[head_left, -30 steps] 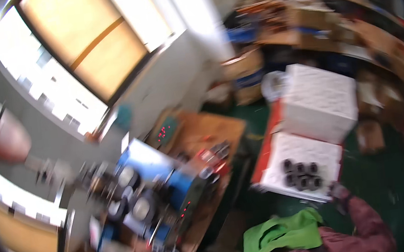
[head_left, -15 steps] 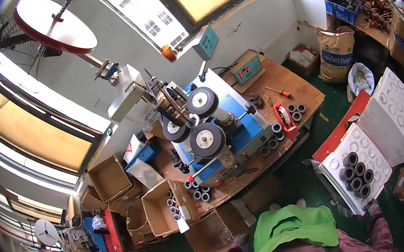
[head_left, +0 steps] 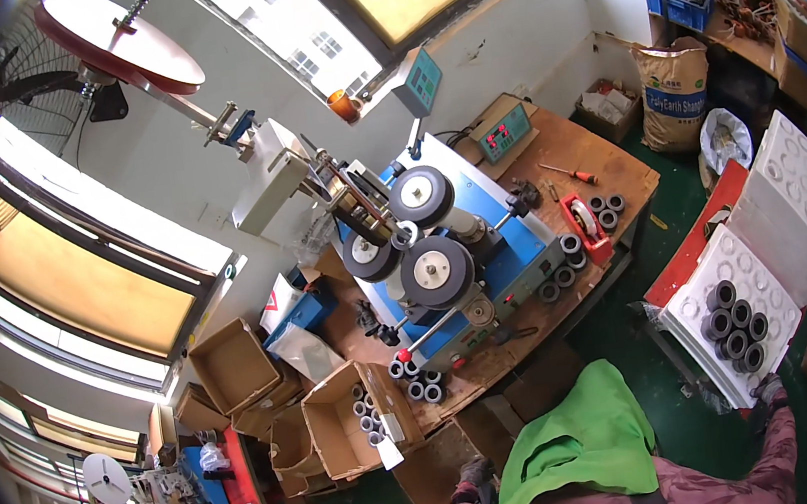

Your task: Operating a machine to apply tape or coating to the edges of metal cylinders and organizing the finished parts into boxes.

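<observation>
My right hand (head_left: pixel 769 390), in a grey glove, is at the near right corner of a white foam tray (head_left: pixel 690 314). Its fingers are too small and dark to make out. Several black rings (head_left: pixel 735 344) with grey inner sleeves stand bunched on that tray, which has round hollows. My left hand (head_left: pixel 475 473), gloved too, hangs low beside an open cardboard box (head_left: pixel 427 481); how its fingers lie does not show clearly. In front of me a blue bench machine (head_left: pixel 514 248) carries three black wheels, with a small ring (head_left: pixel 406 236) between them.
The machine's wooden table (head_left: pixel 604 159) also bears loose rings (head_left: pixel 573 253), a red tape dispenser (head_left: pixel 584 221), a screwdriver (head_left: pixel 570 173) and a control box (head_left: pixel 506 132). A cardboard box of rings (head_left: pixel 333 432) stands at its left. Beyond the tray is a paper sack (head_left: pixel 673 98).
The view has shifted, so machine and tray sit differently in the picture. My right hand stays by the tray's corner, and my left stays low near the box.
</observation>
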A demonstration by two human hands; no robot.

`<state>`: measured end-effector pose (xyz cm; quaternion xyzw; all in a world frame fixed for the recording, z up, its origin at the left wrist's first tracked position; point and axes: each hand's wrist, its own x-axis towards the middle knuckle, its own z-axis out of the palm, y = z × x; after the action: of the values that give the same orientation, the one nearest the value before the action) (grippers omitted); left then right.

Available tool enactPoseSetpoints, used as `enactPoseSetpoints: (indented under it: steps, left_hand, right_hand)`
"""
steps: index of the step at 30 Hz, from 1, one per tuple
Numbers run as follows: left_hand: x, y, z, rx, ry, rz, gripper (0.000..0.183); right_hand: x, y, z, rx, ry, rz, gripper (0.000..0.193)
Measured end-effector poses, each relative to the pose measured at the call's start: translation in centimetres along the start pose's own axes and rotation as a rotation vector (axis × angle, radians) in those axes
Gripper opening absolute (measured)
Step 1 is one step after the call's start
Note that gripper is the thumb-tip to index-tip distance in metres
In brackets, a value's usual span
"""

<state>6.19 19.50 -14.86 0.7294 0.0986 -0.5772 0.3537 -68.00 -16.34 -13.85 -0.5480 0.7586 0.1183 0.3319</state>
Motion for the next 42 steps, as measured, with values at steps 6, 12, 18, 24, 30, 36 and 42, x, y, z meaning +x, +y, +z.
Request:
enactPoseSetpoints:
  steps: [6, 12, 18, 24, 30, 36, 42]
  left_hand:
    - [-1.6, 0.9, -1.6, 1.380, -0.022, 0.488, 0.023]
    - [-2.4, -1.3, -2.8, 0.997, -0.046, 0.371, 0.034]
    - [-3.3, 0.0, -1.9, 1.242, 0.005, 0.462, 0.037]
    - [0.1, 3.3, -1.4, 1.561, -0.112, 0.483, 0.028]
    - [4.3, 1.0, -3.9, 0.691, -0.107, 0.442, 0.024]
    - [0.5, 3.5, -1.3, 0.766, -0.083, 0.388, 0.034]
    - [-2.4, 4.8, -0.3, 1.651, -0.150, 0.484, 0.032]
  right_hand:
    - [-0.1, -1.6, 0.1, 0.087, 0.033, -0.048, 0.045]
    - [2.8, 2.1, 1.0, 0.145, 0.033, -0.077, 0.044]
    - [-0.2, -0.5, 0.8, 0.248, 0.105, 0.001, 0.046]
    - [0.9, 0.5, 1.4, 0.217, 0.100, 0.056, 0.049]
    - [1.2, -1.6, 0.5, 0.102, 0.055, 0.013, 0.046]
    - [-0.5, 0.0, 0.6, 0.234, 0.099, 0.046, 0.043]
    - [-0.4, 0.0, 0.1, 0.163, 0.044, 0.039, 0.045]
